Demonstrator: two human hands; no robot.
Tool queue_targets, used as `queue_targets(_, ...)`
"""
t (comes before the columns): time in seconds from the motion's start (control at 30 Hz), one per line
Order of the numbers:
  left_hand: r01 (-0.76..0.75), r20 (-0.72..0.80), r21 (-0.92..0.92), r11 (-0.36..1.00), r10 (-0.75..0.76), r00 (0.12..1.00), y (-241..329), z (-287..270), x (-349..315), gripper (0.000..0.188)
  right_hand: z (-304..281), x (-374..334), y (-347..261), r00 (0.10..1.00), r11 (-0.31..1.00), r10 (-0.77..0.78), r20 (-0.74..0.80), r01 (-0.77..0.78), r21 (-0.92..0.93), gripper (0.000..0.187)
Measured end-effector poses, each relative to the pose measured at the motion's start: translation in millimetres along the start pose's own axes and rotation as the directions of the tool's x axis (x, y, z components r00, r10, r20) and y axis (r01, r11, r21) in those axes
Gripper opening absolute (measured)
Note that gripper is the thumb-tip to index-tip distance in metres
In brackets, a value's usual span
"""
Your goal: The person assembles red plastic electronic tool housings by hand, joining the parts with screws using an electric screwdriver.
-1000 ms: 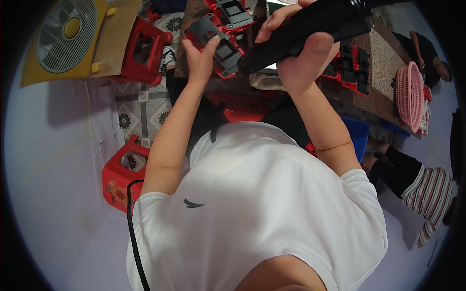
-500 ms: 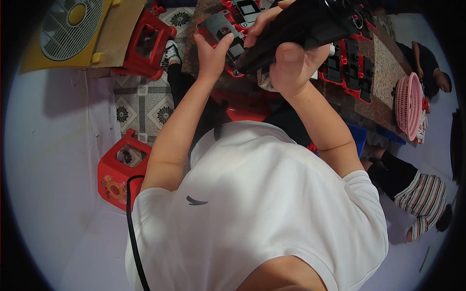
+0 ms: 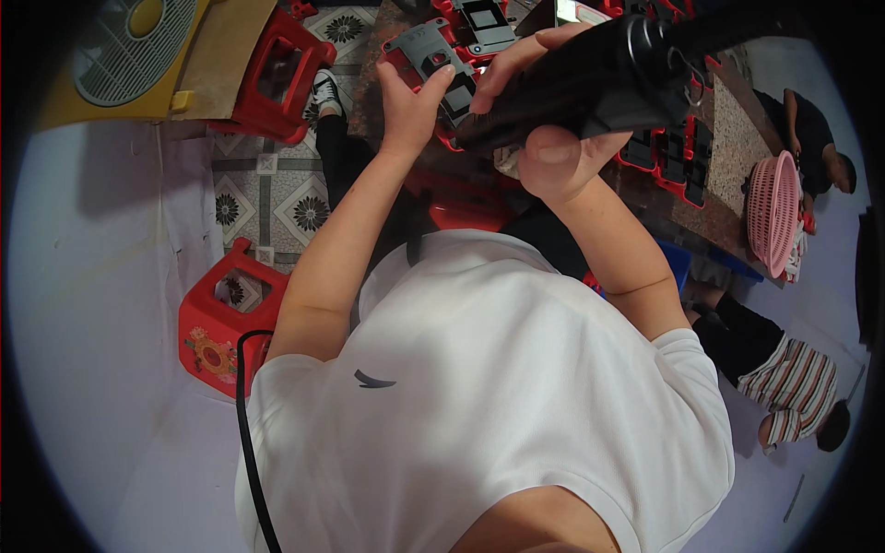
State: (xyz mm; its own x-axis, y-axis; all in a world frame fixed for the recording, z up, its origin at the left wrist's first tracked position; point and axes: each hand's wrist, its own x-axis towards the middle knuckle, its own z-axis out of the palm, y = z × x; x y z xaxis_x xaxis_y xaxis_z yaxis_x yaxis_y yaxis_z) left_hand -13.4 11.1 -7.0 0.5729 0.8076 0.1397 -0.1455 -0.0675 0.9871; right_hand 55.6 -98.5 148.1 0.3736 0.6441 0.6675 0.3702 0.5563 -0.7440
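Observation:
My left hand (image 3: 412, 109) grips the near left edge of a grey and red plastic housing (image 3: 417, 48), its thumb lying across the top face. The housing rests at the table's near edge. In my right hand (image 3: 562, 166) is a thick black electric screwdriver (image 3: 572, 88), fingers wrapped round its body and thumb along the near side. It slants across the housing's right side; its tip is hidden from this view. A metal ring and a black cable show at its upper right end. Another grey and red housing (image 3: 486, 26) lies just beyond the held one.
More red and black housings (image 3: 678, 161) lie in rows on the speckled brown table (image 3: 728, 175). A pink basket (image 3: 772, 207) stands at its right edge. Red stools (image 3: 217, 323) and a yellow fan (image 3: 138, 64) are on the left. Two people (image 3: 793, 387) are at right.
The screwdriver and my right hand have shifted slightly right and down in the picture. My left hand keeps its grip on the housing. The whole view has moved a little.

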Motion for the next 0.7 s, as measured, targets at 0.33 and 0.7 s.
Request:
queue_targets(0.33, 0.019, -0.038, 0.015, 1.0, -0.019, 0.999, -6, 2, 1, 0.057, 4, 0, 14, 0.999, 1.0, -0.007, 0.043, 0.006, 0.01, 0.064)
queue_targets(0.7, -0.007, -0.036, 0.07, 0.998, 0.009, 0.999, 1, 1, -1, 0.055, -75, 14, -36, 0.916, 0.977, 0.193, -0.35, -0.147, 0.153, 0.059)
